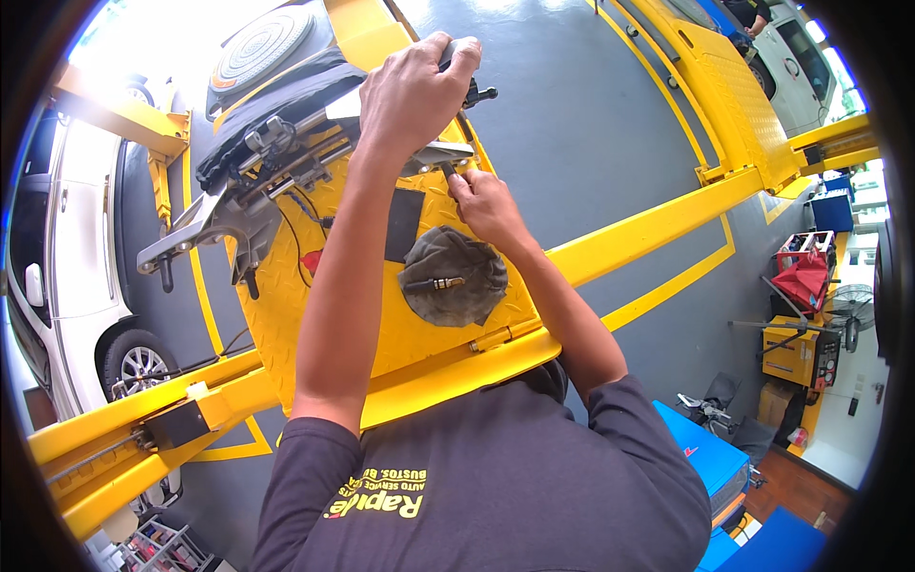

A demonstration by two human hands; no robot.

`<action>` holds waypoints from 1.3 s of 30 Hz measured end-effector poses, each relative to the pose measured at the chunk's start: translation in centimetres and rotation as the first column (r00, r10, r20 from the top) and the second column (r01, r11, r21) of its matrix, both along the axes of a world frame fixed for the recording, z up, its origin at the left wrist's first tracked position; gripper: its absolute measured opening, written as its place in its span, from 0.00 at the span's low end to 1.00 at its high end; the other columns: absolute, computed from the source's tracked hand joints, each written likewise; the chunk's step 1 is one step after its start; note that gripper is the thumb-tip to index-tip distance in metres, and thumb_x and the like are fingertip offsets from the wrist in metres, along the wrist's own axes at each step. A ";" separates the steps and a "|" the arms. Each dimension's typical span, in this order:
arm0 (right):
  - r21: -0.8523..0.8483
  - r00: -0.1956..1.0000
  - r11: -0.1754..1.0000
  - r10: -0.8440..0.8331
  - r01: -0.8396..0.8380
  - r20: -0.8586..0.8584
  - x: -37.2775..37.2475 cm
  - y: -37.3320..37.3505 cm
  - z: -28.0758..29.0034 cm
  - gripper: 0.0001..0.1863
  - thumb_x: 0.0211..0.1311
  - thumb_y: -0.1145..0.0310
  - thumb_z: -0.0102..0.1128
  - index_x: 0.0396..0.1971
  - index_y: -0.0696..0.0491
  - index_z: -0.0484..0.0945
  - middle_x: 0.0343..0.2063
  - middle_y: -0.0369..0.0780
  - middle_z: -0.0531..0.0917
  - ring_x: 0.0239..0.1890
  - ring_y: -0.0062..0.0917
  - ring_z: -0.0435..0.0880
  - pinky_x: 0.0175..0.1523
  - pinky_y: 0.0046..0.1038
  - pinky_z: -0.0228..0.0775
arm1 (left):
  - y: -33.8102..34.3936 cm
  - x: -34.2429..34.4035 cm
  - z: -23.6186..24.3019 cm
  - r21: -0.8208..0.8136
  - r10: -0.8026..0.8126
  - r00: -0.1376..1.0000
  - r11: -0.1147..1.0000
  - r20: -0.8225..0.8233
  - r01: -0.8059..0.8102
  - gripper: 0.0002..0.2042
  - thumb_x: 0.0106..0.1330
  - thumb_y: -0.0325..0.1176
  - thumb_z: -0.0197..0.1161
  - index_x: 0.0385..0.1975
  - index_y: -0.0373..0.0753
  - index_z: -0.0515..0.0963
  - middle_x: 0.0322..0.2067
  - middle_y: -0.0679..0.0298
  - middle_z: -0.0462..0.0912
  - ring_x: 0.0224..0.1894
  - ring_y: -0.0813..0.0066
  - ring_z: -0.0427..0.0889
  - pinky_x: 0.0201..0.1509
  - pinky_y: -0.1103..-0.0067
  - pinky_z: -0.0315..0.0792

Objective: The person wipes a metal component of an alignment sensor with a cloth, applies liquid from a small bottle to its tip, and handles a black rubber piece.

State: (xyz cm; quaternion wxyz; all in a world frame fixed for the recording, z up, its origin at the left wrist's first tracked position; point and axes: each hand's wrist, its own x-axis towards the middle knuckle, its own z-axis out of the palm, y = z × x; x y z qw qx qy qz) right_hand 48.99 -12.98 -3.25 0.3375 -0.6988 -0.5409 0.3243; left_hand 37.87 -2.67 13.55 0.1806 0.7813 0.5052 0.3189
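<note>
A grey metal wheel clamp [238, 224] with rails and dark pegs lies across a yellow diamond-plate platform [348, 357]. My left hand [415, 95] is raised at the top, fingers wrapped round the clamp's far end near a black knob [481, 94]. Lower right, my right hand [486, 205] grips a short dark handle [450, 172] under that end. A crumpled dark cloth [467, 305] with a small metal fitting [448, 284] lies below my right hand, beside a dark square pad [404, 214]. Thin cables and a small red piece [312, 262] sit left of my left forearm.
Yellow lift rails [648, 219] cross both sides. A white car [86, 248] stands left, another [791, 76] upper right with a person's arm [753, 19] beside it. A round turntable [262, 52] is beyond the clamp. Blue cases [696, 458], a fan [848, 310] and equipment [796, 348] stand right.
</note>
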 end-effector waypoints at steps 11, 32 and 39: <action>0.211 0.974 0.968 0.092 -0.136 0.206 0.4 -2.0 -2.6 0.11 0.70 0.66 0.58 0.30 0.58 0.78 0.35 0.52 0.85 0.33 0.47 0.84 0.41 0.44 0.78 | 0.9 -0.4 -3.3 0.614 -0.152 0.948 0.731 -0.278 0.297 0.16 0.74 0.31 0.61 0.59 0.47 0.81 0.54 0.55 0.85 0.50 0.50 0.87 0.53 0.61 0.81; 0.095 0.958 0.991 0.061 -0.091 0.281 -1.1 -1.0 0.8 0.20 0.81 0.58 0.48 0.43 0.63 0.75 0.29 0.52 0.87 0.35 0.51 0.88 0.42 0.51 0.79 | -1.0 0.6 1.5 -0.155 -0.085 0.993 0.983 0.081 0.097 0.25 0.80 0.54 0.49 0.41 0.36 0.82 0.28 0.56 0.81 0.34 0.58 0.81 0.46 0.62 0.70; 0.088 0.966 0.993 0.057 -0.082 0.254 -1.6 -1.3 1.3 0.19 0.81 0.59 0.48 0.45 0.64 0.75 0.30 0.52 0.87 0.35 0.50 0.88 0.43 0.52 0.78 | -0.6 0.5 1.1 -0.062 0.000 0.999 0.998 0.045 0.002 0.25 0.79 0.54 0.49 0.39 0.37 0.82 0.29 0.53 0.83 0.38 0.49 0.83 0.47 0.59 0.70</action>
